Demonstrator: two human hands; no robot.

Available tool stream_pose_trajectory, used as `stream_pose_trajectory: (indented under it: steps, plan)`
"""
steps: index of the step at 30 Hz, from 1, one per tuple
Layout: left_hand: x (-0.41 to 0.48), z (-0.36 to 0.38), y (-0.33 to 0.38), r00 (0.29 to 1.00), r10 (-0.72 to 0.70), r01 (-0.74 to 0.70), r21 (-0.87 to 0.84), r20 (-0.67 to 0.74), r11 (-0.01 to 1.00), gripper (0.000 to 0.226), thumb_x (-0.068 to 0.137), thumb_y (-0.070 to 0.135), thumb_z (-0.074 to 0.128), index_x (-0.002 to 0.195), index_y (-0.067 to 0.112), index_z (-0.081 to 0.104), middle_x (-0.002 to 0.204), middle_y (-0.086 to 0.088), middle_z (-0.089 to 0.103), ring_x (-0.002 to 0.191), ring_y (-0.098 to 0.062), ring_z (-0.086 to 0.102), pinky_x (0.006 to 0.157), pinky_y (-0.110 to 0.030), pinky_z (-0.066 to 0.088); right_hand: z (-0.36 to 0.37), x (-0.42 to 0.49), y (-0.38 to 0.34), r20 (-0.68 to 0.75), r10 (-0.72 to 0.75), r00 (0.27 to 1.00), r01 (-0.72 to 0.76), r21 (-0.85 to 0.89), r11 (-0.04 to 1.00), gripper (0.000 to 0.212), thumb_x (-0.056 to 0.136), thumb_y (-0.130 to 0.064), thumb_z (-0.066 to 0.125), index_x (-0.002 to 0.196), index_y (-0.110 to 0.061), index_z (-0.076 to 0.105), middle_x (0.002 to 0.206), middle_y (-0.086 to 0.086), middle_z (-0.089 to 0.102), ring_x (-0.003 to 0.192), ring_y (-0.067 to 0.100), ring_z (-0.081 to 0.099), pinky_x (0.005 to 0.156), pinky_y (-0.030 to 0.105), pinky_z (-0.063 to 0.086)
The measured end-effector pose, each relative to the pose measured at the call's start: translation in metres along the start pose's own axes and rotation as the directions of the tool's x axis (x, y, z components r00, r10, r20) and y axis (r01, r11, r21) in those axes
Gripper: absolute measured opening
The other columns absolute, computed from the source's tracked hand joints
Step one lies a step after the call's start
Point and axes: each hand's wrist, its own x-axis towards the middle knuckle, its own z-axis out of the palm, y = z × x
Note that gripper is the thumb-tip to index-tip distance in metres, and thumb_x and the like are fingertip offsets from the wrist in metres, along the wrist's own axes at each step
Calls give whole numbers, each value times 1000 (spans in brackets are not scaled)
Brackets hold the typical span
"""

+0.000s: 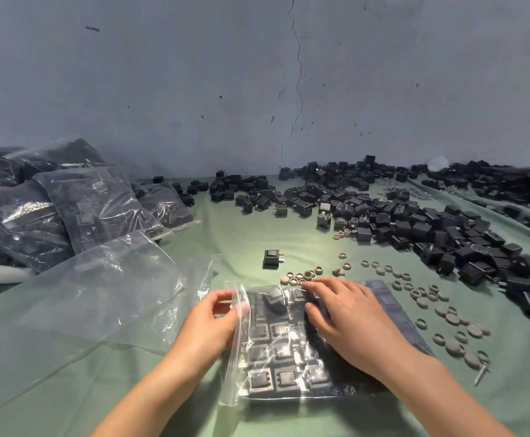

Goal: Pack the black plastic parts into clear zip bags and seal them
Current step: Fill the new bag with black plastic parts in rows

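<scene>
Pressure from the right hand [345,320], spread flat on the filled zip bag [288,395] on the green cloth [251,238], holds the black parts [284,378] down while the left hand [207,326] pinches its zip edge [241,310]. One tilted part [275,301] near that mouth could foul the seal.

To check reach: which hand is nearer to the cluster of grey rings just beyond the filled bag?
Right. The right hand rests on the filled zip bag, its fingers almost at the grey rings; the left hand grips the bag's zip edge, farther to the left.

Bare forearms, left hand [208,323], right hand [348,316]
</scene>
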Motion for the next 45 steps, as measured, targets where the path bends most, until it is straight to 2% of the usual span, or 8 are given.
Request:
stream_pose_trajectory:
  steps: [5, 12, 17, 24, 28, 32, 38, 45]
  plan:
    - [0, 9, -2, 993, 108, -102, 101, -49, 990, 8, 91, 38, 66, 96, 32, 68, 90, 11, 70, 77, 3, 65, 68, -14, 46, -12, 7, 8, -68, 53, 996, -45, 118, 992, 50, 100, -47, 26, 147, -35, 39, 145, -15, 45, 133, 4, 42, 116, 29, 33]
    - [5, 9, -12, 993, 19, -21, -21, -120, 1000, 17, 100, 32, 54, 111, 27, 66, 97, -1, 72, 87, -23, 65, 91, -43, 53, -26, 8, 45, -188, 232, 954, -185, 237, 954, 43, 102, -32, 30, 140, -23, 49, 134, -7, 57, 122, 9, 52, 110, 37, 42]
    - [10, 9, -8, 981, -109, 60, -281, -162, 958, 18, 102, 18, 49, 111, 21, 64, 80, -3, 76, 62, -15, 71, 47, -28, 52, -25, 9, 45, -242, 272, 931, -190, 314, 930, 36, 106, -28, 32, 135, -22, 52, 129, -8, 59, 114, 7, 53, 107, 38, 45]
    - [9, 10, -1, 987, -156, 120, -509, -29, 853, 22, 102, 26, 50, 112, 13, 64, 96, -11, 76, 82, -24, 74, 62, -36, 56, -27, 11, 43, -262, 263, 929, -160, 358, 920, 32, 105, -27, 38, 133, -25, 53, 118, -14, 55, 106, 5, 53, 100, 35, 47]
    - [7, 9, 0, 998, -63, 68, -387, 26, 920, 24, 93, 27, 61, 100, 5, 71, 95, -9, 77, 88, -23, 74, 67, -29, 58, -28, 12, 37, -284, 216, 934, -109, 350, 931, 30, 104, -27, 43, 130, -26, 57, 117, -17, 56, 106, 3, 55, 100, 35, 48]
    - [6, 9, 0, 999, -30, 42, -345, 40, 938, 23, 87, 22, 64, 91, 1, 73, 93, -11, 77, 78, -16, 74, 79, -32, 54, -18, 12, 28, -148, 125, 981, -81, 273, 959, 38, 102, -37, 36, 137, -31, 52, 131, -14, 57, 115, 2, 53, 110, 35, 41]
    - [4, 13, 4, 998, -43, 60, -378, 53, 924, 24, 101, 14, 51, 101, -4, 66, 96, -12, 76, 76, -17, 74, 65, -30, 62, 3, 13, 0, 46, -69, 997, 65, 75, 995, 50, 105, -52, 25, 154, -43, 23, 158, -13, 32, 147, 9, 25, 126, 39, 11]
    - [1, 12, 15, 988, -47, 114, -475, 150, 872, 23, 102, 13, 47, 107, -1, 65, 106, -7, 76, 96, -17, 73, 66, -32, 62, 10, 16, -4, 44, -158, 986, 157, 20, 987, 54, 105, -55, 16, 156, -40, 17, 162, -12, 27, 151, 12, 17, 126, 41, 0]
